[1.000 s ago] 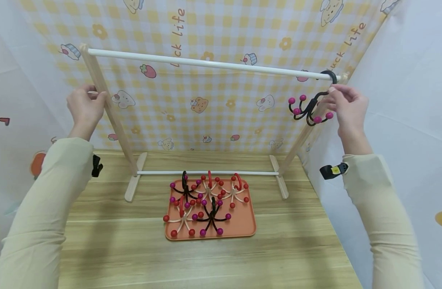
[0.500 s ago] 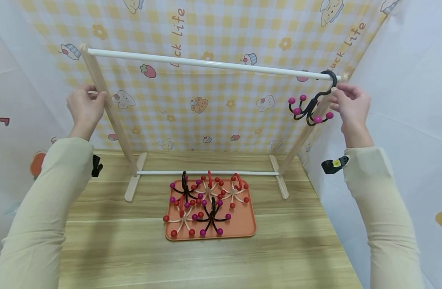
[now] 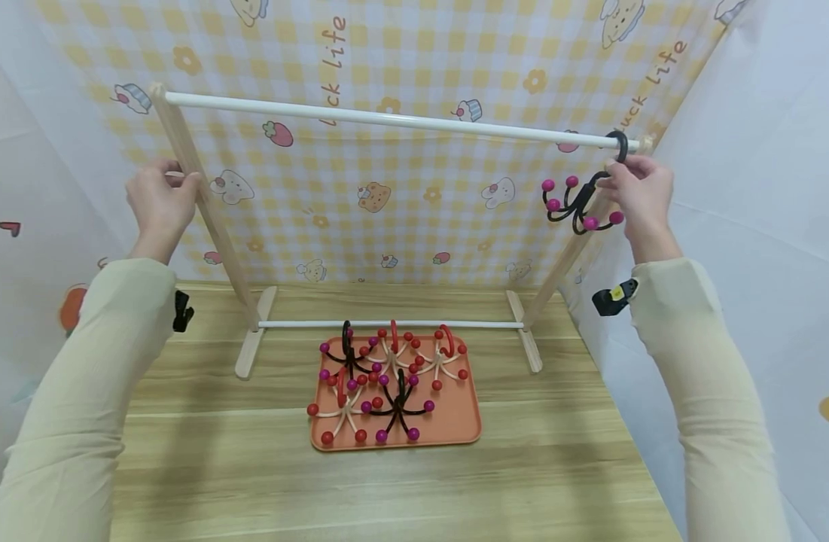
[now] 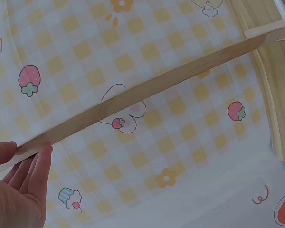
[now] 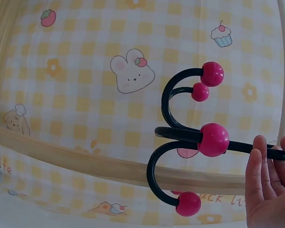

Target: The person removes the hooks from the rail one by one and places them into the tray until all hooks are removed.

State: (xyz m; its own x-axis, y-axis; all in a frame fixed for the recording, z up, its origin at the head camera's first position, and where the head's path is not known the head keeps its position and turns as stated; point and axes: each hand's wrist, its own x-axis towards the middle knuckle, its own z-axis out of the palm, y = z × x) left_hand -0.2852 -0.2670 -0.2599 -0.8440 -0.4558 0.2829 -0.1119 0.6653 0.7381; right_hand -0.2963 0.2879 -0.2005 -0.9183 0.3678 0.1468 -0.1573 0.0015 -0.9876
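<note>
Right hand (image 3: 636, 197) pinched the black hook (image 3: 583, 203), seating it on the rail (image 3: 387, 119) just above. Left hand (image 3: 160, 202) gripped the rack post (image 3: 207, 203). Next: let go without swinging it.

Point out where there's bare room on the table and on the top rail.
Bare wood lies in front of the tray and at both its sides. The top rail is free from the left post to the black hook in the right hand. The tray itself is crowded.
</note>
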